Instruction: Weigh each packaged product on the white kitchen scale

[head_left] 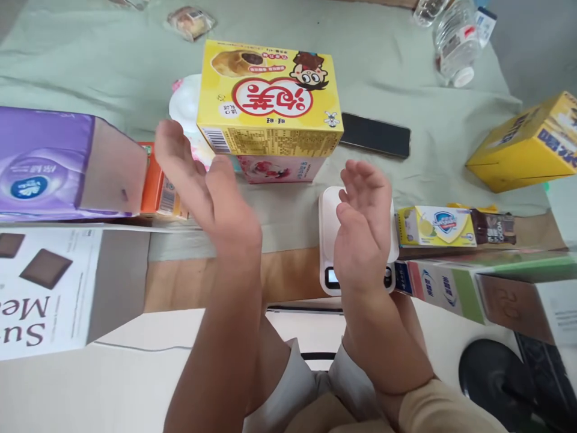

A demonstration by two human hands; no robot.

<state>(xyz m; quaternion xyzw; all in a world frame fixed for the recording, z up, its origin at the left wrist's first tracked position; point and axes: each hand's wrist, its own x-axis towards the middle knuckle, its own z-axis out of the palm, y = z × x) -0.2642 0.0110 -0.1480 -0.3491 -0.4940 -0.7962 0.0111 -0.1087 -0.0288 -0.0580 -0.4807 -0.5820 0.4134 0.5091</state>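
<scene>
My left hand (210, 189) is raised with fingers stretched out, holding nothing. It is nearest to a yellow snack box (270, 90) and an orange box (158, 186). The yellow box rests on a pink box (283, 170), its print upside down to me. Behind it, a white rounded item (184, 102) with pink parts is partly hidden. My right hand (365, 225), palm turned inward and fingers apart from the thumb, hovers over a white kitchen scale (327, 234) and covers part of it. Whether it touches the scale, I cannot tell.
A purple tissue pack (49, 162) and a white box with chocolate squares (45, 288) stand left. A black phone (376, 135) lies beyond the scale. To the right are a yellow soap box (444, 227), a dark cocoa bottle (494, 228), a yellow carton (523, 147) and a clear bottle (457, 45).
</scene>
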